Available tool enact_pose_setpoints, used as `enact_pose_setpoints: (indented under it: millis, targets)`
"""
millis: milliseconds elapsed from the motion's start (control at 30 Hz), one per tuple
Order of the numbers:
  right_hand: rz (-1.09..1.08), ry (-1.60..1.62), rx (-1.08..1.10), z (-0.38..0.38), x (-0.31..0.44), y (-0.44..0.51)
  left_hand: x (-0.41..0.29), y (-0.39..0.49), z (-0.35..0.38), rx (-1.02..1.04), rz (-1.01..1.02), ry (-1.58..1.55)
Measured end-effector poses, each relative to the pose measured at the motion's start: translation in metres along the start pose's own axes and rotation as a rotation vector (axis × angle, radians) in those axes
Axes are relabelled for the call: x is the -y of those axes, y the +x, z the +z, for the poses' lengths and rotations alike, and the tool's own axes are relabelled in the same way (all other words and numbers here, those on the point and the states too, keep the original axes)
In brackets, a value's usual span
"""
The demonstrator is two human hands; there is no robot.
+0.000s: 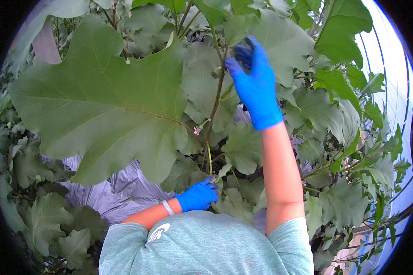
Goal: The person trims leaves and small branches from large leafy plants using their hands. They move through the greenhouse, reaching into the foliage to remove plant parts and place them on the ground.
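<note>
Both my hands wear blue gloves among tall leafy plants that look like eggplant. My left hand (pixel 198 195) is low, just in front of my shirt, its fingers curled around the lower end of a thin green shoot (pixel 209 158). The hand hides what lies inside its grasp. Higher up, my right hand (pixel 255 80) is raised with fingers apart, just right of the brown main stem (pixel 217 98). Its thumb and fingertips come close to the upper stem; contact there is unclear. A small pink-purple flower (pixel 197 130) hangs on the stem between my hands.
One very large leaf (pixel 117 106) spreads across the left, hiding much behind it. Silvery plastic mulch (pixel 124 192) covers the ground at lower left. More leafy plants (pixel 340 202) crowd the right side, before a pale greenhouse wall (pixel 395 103) with dark curved lines.
</note>
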State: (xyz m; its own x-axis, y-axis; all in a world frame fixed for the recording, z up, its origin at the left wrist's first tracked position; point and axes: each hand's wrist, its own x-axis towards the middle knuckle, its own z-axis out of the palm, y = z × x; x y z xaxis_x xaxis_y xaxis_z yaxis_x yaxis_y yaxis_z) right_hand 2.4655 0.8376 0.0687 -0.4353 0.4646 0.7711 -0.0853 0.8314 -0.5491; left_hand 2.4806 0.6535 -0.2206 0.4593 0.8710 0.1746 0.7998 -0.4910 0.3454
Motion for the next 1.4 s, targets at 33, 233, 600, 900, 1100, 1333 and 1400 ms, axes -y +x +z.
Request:
enact_pose_setpoints:
  millis: [33,233,600,900,1100,1333,1400]
  targets:
    - [0.027,-0.057,0.064,0.005,-0.001,0.010,-0.001,0.000,-0.008,0.014,0.023,-0.008]
    - [0.172,-0.133,0.245,-0.022,-0.022,0.003,0.005,0.025,-0.137,-0.171,0.105,-0.609]
    - [0.396,-0.241,0.034,-0.080,-0.041,-0.004,0.088,0.162,-0.330,-0.749,-0.037,-1.307]
    - [0.101,-0.180,0.110,-0.040,-0.046,0.014,0.090,0.135,-0.328,-1.019,-0.472,-0.709]
    - [-0.162,-0.921,-0.101,-0.133,-0.077,-0.047,0.113,0.117,-0.290,-1.381,-0.279,-0.542]
    - [0.435,-1.209,0.394,-0.217,-0.108,-0.104,0.041,0.146,-0.274,-1.705,-0.160,-0.590]
    - [0.456,-1.134,0.544,-0.224,-0.116,-0.124,0.013,0.181,-0.234,-1.718,0.000,-0.397]
